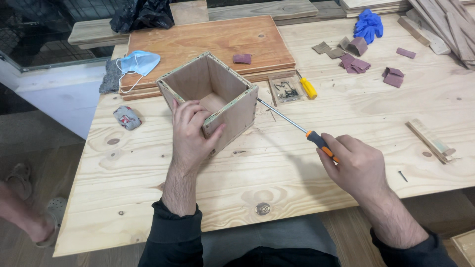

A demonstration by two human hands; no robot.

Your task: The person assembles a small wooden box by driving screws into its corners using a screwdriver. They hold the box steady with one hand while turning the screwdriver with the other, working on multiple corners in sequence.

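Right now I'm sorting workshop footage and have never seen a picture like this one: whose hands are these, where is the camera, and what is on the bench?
The single picture comes from a camera worn on a person's head, looking down at their own two bare hands over a pale wooden workbench.

The left hand grips a corner of an open-topped wooden box. The right hand holds a long screwdriver by its orange and black handle; its metal tip points at the side of the box.

Behind the box lie reddish boards with a blue face mask on them. Nearby are a small tray of screws, a yellow-handled screwdriver, scraps of sandpaper and blue gloves. A loose screw lies by the right hand.
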